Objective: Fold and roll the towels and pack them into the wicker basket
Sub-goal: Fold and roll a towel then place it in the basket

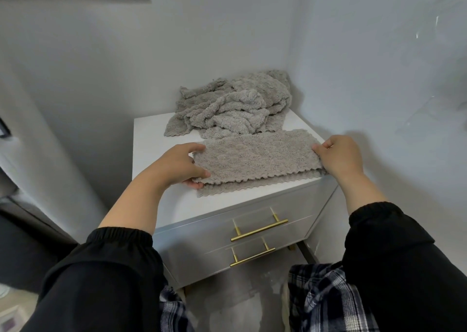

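The left end of a folded towel (255, 157) is pinched by the left hand (177, 165), thumb above, fingers curled beneath. The towel is laid along the front of a cabinet (151, 139), just before a crumpled pile (232, 104). Its right end is gripped by the right hand (338, 155).

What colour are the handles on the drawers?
Gold, or brass-like: the two bar handles on the white cabinet, seen in the head view.

Black sleeves (101, 281) with gathered elastic cuffs (121, 234), dark plaid trousers (318, 293)
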Demonstrator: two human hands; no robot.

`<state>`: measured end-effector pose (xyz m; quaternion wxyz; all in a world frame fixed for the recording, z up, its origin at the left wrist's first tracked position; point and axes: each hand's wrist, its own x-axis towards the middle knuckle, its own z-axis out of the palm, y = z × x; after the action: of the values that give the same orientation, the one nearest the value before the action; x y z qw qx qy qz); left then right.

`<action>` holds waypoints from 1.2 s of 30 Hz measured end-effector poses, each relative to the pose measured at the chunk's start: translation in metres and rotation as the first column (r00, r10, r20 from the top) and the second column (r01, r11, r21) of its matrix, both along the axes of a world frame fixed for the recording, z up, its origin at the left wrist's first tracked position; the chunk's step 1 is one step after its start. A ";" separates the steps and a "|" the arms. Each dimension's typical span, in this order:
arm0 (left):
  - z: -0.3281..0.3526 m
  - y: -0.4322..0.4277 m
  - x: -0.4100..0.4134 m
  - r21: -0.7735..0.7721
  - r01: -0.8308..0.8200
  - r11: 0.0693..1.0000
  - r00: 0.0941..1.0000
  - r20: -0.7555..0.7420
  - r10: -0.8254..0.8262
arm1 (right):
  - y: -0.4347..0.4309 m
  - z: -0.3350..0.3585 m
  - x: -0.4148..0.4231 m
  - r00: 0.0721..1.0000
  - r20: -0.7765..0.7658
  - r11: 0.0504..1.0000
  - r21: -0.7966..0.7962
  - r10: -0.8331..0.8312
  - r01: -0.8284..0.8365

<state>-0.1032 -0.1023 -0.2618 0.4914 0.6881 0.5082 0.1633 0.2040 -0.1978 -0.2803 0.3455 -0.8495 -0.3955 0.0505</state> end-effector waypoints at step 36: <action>-0.020 -0.023 0.055 0.674 0.479 0.563 0.863 -0.480 -0.160 | 0.003 -0.009 -0.054 0.978 0.175 0.926 -0.376 0.112 -0.039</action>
<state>-0.0486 -0.1253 -0.2815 0.0648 0.9300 0.3332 0.1407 0.1503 -0.1945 -0.2890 0.1366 -0.8845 -0.4427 0.0550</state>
